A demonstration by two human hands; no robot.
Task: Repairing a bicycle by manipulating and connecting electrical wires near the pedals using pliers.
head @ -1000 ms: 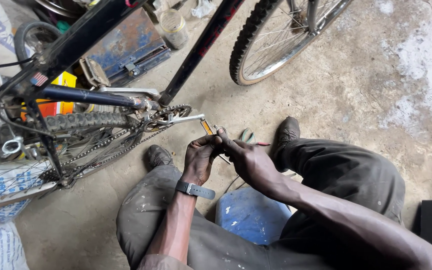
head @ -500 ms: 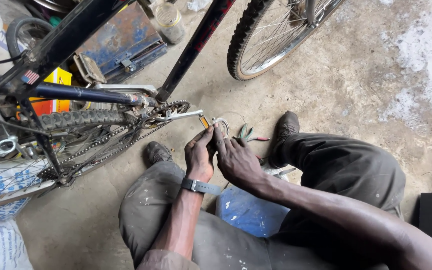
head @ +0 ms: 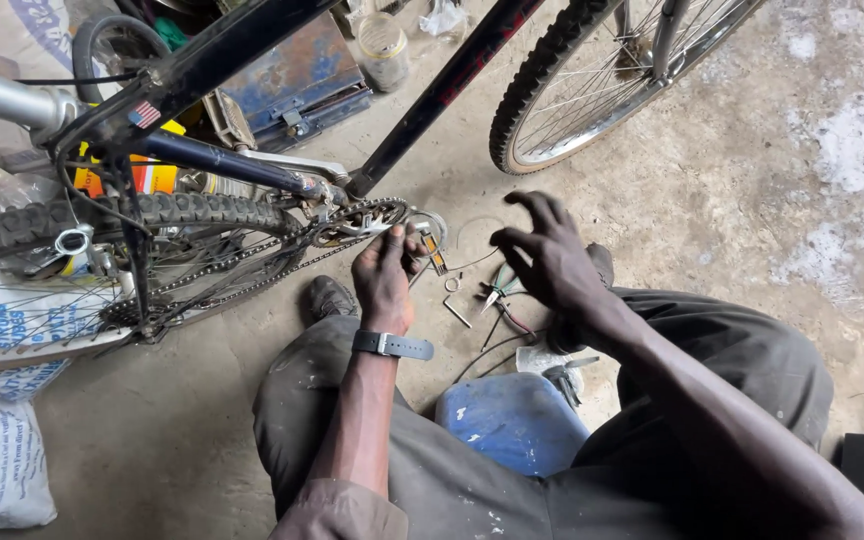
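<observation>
Fingers of left hand [head: 384, 280] grip what looks like a small tool [head: 435, 250] at the chainring [head: 357, 218]; right hand [head: 542, 255] hovers spread, empty.

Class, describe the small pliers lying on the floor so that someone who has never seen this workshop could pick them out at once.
Start at the bicycle's chainring, which the left hand touches. Move right along the concrete floor to the spot under the open right hand. The pliers lie there, apart from the bare metal bits nearby: only they have coloured handles, green and red.

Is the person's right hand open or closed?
Open: the right hand hovers with fingers spread and curled, holding nothing, above the pliers on the floor.
</observation>
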